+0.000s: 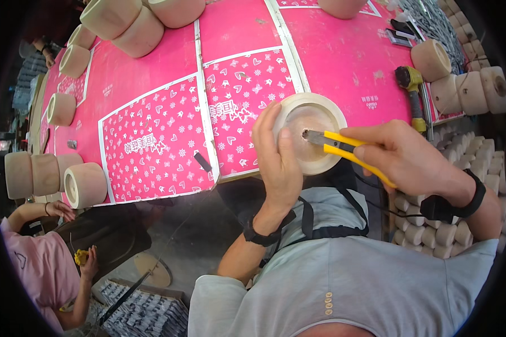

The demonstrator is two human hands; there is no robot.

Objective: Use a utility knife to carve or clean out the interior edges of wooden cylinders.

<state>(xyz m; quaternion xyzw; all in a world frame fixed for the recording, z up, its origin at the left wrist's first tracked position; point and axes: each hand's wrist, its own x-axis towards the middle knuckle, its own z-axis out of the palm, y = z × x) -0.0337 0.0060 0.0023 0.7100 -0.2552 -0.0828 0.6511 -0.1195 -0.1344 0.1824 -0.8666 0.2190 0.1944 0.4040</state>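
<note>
A round, pale wooden cup-shaped piece (333, 106) is tipped so its hollow faces me at the table's near edge. My left hand (278, 160) grips its left side, thumb over the rim and fingers round the outside. In my right hand (405, 154) is a yellow utility knife (371, 164), its blade reaching into the hollow. The blade's tip meets a small dark hole (306, 134) in the middle of the bottom.
The pink-covered table (242, 33) bears several more wooden pieces (85, 184). A yellow and black power drill (413, 98) lies at the right. Many wooden pieces (416, 233) are stacked below it. A co-worker in a pink shirt (45, 264) sits at the left.
</note>
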